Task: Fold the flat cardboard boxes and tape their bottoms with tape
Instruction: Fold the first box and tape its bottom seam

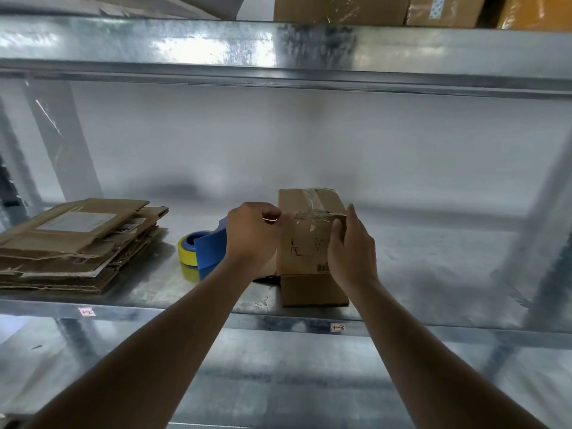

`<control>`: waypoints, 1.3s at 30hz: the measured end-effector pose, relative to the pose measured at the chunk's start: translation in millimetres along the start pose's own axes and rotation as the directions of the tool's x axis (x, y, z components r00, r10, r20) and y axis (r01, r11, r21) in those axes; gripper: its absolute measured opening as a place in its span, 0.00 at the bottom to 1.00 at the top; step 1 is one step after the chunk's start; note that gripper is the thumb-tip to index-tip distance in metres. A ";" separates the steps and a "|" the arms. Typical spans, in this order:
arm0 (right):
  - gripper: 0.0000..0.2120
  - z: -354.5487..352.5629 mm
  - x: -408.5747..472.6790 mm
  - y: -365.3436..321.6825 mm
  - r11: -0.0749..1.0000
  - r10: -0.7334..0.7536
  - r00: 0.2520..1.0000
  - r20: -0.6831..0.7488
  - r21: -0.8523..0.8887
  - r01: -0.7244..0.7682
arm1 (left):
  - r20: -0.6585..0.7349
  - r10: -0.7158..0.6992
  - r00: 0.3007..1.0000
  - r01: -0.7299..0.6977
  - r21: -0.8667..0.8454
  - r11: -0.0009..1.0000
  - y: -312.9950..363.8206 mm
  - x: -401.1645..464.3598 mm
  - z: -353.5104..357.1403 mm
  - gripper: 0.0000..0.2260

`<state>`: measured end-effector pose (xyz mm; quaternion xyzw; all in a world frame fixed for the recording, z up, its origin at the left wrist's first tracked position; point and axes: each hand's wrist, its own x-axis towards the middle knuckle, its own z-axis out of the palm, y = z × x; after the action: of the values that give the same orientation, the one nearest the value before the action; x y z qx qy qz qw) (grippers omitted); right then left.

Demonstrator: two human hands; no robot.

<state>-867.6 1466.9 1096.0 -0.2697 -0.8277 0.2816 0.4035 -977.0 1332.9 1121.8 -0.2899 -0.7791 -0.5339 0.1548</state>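
Far left on the metal shelf (433,258): stack of flat cardboard boxes (77,243), then the blue-and-yellow tape dispenser (201,247) parked just beside the left hand (252,233). That hand pinches the clear tape (312,213) end at the folded box (309,243), mid-shelf with its bottom seam up; right hand (351,246) lies against the box's right side, fingers straight, thumb pressing the tape down. To do it well, I'd keep the strip taut, centred over the seam, then smooth it outward and down both sides.
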 end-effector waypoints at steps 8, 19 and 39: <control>0.19 -6.0 7.8 1.4 1.000 -0.029 0.998 -0.056 -0.002 0.029 | 0.087 0.004 0.996 0.001 -0.055 0.999 -1.7 4.6 -6.2 0.13; 0.17 -17.7 13.9 -4.6 0.968 -0.251 0.965 -0.074 -0.050 0.248 | 0.354 0.161 0.921 -0.180 0.021 0.983 6.4 25.9 -3.5 0.13; 0.24 -7.3 22.7 33.3 0.929 -0.369 0.903 0.221 0.109 0.353 | 0.405 0.412 0.816 -0.449 -0.004 0.894 -14.7 28.3 -6.1 0.15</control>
<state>-866.3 1507.1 1088.6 -0.0627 -0.8957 0.2598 0.3555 -1008.7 1331.6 1128.8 -0.5528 -0.7318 -0.3790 0.1240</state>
